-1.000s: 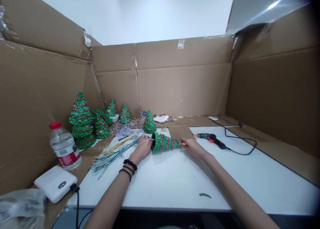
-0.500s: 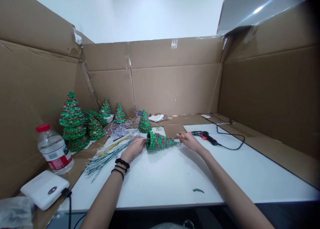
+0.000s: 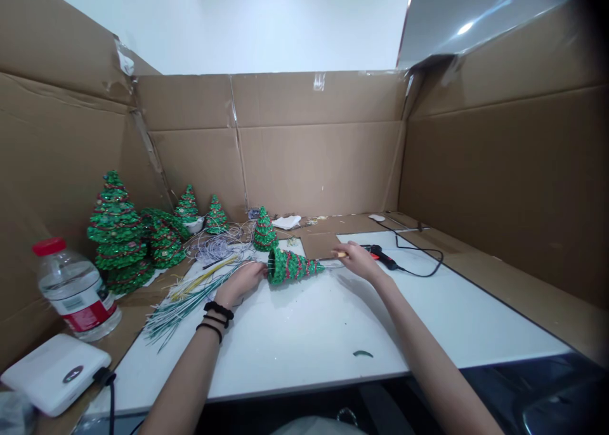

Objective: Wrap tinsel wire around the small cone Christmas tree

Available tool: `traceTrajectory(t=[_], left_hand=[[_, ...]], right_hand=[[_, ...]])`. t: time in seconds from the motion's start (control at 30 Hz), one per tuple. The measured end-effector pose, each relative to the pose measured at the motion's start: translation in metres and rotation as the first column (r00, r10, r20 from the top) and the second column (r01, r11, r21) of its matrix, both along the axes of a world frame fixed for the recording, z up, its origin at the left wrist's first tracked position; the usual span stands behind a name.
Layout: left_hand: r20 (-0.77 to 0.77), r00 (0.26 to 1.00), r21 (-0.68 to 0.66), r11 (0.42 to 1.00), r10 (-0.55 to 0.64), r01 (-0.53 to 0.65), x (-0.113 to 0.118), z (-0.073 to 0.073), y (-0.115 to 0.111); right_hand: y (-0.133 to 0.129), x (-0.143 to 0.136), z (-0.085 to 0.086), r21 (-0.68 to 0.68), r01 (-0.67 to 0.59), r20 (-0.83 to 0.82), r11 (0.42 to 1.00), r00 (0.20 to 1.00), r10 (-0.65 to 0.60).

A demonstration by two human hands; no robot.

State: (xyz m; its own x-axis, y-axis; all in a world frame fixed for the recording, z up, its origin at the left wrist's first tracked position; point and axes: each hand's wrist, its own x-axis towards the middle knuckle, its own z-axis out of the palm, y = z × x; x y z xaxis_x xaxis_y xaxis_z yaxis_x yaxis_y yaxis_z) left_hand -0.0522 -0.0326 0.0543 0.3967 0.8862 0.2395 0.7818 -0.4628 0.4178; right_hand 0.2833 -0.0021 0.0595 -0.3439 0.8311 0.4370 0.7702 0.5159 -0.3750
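A small green glittery Christmas tree with red garland (image 3: pixel 295 267) lies on its side, its wide open base to the left and its tip to the right. My left hand (image 3: pixel 245 281) is closed at that base, its fingers pinching thin white wire that runs to the tree. Just beyond the tip is my right hand (image 3: pixel 360 262), closed on a short tan handle, like wood (image 3: pixel 340 255). A thin pale strand (image 3: pixel 333 267) spans from the tip toward these fingers. Behind the right hand lies a black and orange glue gun (image 3: pixel 383 257), partly hidden.
Green, white and yellow wires (image 3: pixel 188 302) lie left of the left hand, near a tangle of fine wire (image 3: pixel 221 248). Decorated trees (image 3: pixel 117 232) stand at the back left. A water bottle (image 3: pixel 78 295) and white power bank (image 3: pixel 59 371) sit left. Cardboard walls (image 3: pixel 318 162) enclose the white board (image 3: pixel 304 333).
The whole view has shifted slightly. My right hand has drawn away rightward from the tree's tip, now covering part of the glue gun. My left hand stays at the base.
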Motion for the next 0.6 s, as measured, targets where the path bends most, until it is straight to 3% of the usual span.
traceTrajectory(t=[0.1,0.23,0.6], left_hand=[[-0.175,0.984,0.061,0.998,0.028,-0.017,0.004,-0.001,0.0],[-0.3,0.949,0.124,0.99,0.099,-0.064,0.011,-0.002,0.0],[-0.377,0.92,0.14,0.989,0.103,-0.054,0.019,0.002,-0.002]], right_hand=[[0.0,0.004,-0.002,-0.177,-0.028,0.069,0.984,0.997,0.041],[0.004,0.006,-0.006,-0.363,-0.098,0.021,0.927,0.993,0.113],[0.001,-0.014,-0.01,-0.163,-0.115,0.085,0.98,0.988,0.13]])
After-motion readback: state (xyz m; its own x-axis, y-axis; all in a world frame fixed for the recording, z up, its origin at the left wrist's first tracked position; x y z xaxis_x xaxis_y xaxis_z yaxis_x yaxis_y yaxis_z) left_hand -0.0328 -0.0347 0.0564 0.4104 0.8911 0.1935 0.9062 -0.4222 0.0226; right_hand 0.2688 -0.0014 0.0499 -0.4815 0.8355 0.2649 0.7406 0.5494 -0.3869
